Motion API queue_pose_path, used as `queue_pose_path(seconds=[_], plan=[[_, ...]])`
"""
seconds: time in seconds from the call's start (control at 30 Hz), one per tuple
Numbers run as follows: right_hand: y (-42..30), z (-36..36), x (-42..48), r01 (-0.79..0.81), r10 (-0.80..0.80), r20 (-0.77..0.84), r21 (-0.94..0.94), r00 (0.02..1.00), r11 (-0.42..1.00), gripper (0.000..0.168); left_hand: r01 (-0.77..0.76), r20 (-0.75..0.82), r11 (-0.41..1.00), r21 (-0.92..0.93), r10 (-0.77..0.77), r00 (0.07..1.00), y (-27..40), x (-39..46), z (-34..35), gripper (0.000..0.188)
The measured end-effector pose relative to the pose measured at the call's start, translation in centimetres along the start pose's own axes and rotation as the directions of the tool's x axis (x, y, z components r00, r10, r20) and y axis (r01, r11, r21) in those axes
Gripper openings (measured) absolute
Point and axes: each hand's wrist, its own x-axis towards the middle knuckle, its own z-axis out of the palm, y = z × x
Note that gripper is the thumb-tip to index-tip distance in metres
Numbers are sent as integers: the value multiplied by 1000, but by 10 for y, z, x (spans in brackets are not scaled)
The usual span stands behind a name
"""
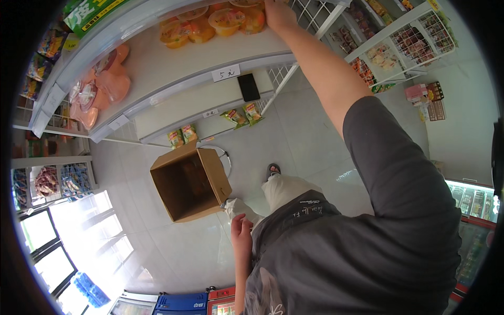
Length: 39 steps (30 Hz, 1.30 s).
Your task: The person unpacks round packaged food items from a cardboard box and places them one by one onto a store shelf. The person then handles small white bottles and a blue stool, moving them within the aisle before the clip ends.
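Note:
My right hand (280, 17) reaches up to the right end of a white store shelf (177, 67), beside clear cups of orange fruit jelly (226, 21). Its fingertips are cut off by the picture's top edge, so I cannot tell whether it holds anything. My left hand (241, 226) hangs by my thigh with its fingers loosely curled, and no object shows in it. An open, empty-looking cardboard box (189, 185) stands before me, its inside dark. Pink plastic-wrapped packs (104, 84) lie on the left part of the shelf.
A black phone (248, 87) lies on the lower shelf, above green snack bags (242, 116). A round metal stool or stand (227, 159) is partly hidden behind the box. Wire baskets of snacks (413, 43) hang at the right; a blue chest freezer (181, 303) stands at the bottom.

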Motion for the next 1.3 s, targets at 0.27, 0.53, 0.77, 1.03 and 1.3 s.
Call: queue_pose_path(seconds=[0.27, 0.53, 0.77, 1.03, 1.3], plan=[[13, -9, 9, 127, -117, 72, -151, 990, 980, 64, -22, 75, 994, 107, 14, 997, 9, 14, 9, 26], [-11, -26, -42, 236, -266, -63, -300, 962, 924, 49, -60, 178, 987, 150, 33, 984, 29, 26, 5, 25], [-5, -52, -257, 451, -448, -118, -4, 886, 893, 24, -278, 117, 952, 128, 264, 957, 45, 61, -58, 18], [-21, -25, -586, -108, 74, 629, 16, 774, 994, 20, -273, 147, 724, 633, 234, 961, 4, 244, -137, 27], [-76, 9, -650, -346, 228, 710, 24, 666, 938, 18, -285, 285, -5, 958, -57, 957, -99, 421, -134, 39]])
